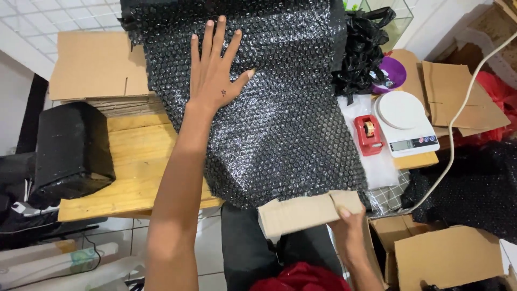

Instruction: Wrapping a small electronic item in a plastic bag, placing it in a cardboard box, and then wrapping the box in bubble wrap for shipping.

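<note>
bare wood [137, 161] free at left, tape dispenser [369, 134], scale [403, 121] crowd right

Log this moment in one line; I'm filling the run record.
left hand flat on black bubble wrap | right hand grips cardboard box | wooden table

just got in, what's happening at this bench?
A person is at a wooden table draped with a sheet of black bubble wrap. The left hand lies flat on the wrap, fingers spread. The right hand holds a small cardboard box at the wrap's near edge. A red tape dispenser and a white kitchen scale sit to the right.
</note>
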